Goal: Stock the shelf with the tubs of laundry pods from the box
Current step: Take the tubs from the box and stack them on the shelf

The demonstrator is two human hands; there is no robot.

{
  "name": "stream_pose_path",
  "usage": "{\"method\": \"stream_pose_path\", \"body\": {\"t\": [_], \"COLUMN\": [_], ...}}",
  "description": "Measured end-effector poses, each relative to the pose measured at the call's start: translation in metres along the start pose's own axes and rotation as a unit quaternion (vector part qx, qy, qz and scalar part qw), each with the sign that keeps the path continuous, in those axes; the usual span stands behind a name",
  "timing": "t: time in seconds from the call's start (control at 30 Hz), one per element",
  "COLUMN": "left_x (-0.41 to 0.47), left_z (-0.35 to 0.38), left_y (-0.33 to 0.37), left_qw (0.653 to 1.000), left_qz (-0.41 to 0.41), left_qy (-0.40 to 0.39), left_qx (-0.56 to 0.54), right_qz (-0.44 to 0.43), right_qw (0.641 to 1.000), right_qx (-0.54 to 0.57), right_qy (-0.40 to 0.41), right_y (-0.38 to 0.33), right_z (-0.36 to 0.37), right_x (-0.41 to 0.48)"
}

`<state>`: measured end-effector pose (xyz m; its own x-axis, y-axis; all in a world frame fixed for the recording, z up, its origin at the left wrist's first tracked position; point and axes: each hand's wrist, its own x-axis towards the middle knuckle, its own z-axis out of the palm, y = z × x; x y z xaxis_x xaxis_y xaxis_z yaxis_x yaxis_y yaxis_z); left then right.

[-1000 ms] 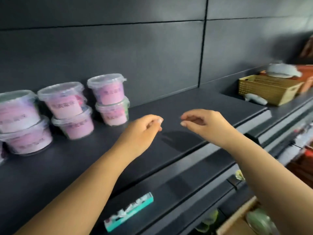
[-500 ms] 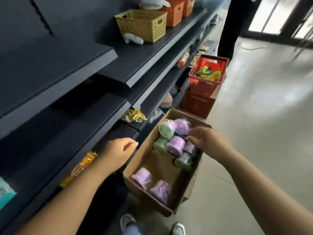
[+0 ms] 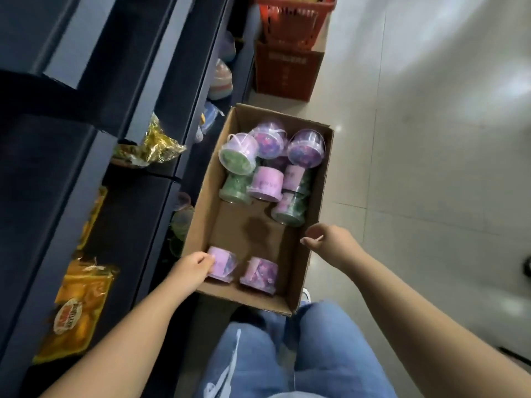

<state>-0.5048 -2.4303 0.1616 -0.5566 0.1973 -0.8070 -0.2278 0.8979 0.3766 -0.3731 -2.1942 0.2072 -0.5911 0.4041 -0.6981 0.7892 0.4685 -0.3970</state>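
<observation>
Moved: left hand (image 3: 191, 272) into cardboard box (image 3: 205, 208), right hand (image 3: 330, 242) back from far tubs (image 3: 267, 185) | shelf (image 3: 43, 182) just left of box | left hand curled round near-left pink tub (image 3: 225, 264) | right hand loosely curled, empty, above right wall

The box (image 3: 324, 179) stands on the floor (image 3: 431, 139) just right of the shelving (image 3: 71, 196), its long side running away from the person. A cluster of tubs (image 3: 265, 182) fills its far end, some stacked on others. Two more sit side by side at the near end: the left hand (image 3: 191, 268) is on the near-left tub (image 3: 222, 265), apparently gripping it, and the near-right tub (image 3: 260, 272) lies just beside. The right hand (image 3: 330, 244) hovers above the box's right wall. Beyond the box, a basket (image 3: 290, 21) sits on a carton (image 3: 287, 73).
</observation>
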Motion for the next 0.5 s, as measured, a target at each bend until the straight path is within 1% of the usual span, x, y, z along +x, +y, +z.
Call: {"method": "stream_pose_path", "body": {"t": [0.1, 0.2, 0.27, 0.33, 0.4, 0.47, 0.5], "left_x": [0.039, 0.082, 0.106, 0.127, 0.147, 0.164, 0.173], "left_z": [0.010, 0.024, 0.037, 0.054, 0.069, 0.087, 0.093], "left_y": [-0.010, -0.025, -0.035, -0.045, -0.053, -0.063, -0.071], "left_qw": [0.999, 0.994, 0.986, 0.963, 0.932, 0.903, 0.897], "left_qz": [-0.030, -0.101, -0.157, -0.230, -0.280, -0.332, -0.345], "left_qy": [-0.023, -0.029, -0.028, -0.025, -0.012, 0.003, 0.013], "left_qx": [0.000, -0.027, -0.058, -0.139, -0.231, -0.271, -0.276], "right_qz": [0.046, 0.083, 0.113, 0.149, 0.184, 0.233, 0.257], "right_qw": [0.998, 0.991, 0.984, 0.974, 0.960, 0.942, 0.932], "right_qx": [0.016, 0.026, 0.054, 0.087, 0.123, 0.148, 0.156], "right_qy": [-0.046, -0.100, -0.128, -0.146, -0.170, -0.192, -0.200], "right_y": [0.004, 0.008, 0.013, 0.019, 0.026, 0.034, 0.037], "right_z": [0.028, 0.059, 0.083, 0.109, 0.134, 0.161, 0.173], "right_x": [0.032, 0.070, 0.094, 0.121, 0.141, 0.156, 0.163]}}
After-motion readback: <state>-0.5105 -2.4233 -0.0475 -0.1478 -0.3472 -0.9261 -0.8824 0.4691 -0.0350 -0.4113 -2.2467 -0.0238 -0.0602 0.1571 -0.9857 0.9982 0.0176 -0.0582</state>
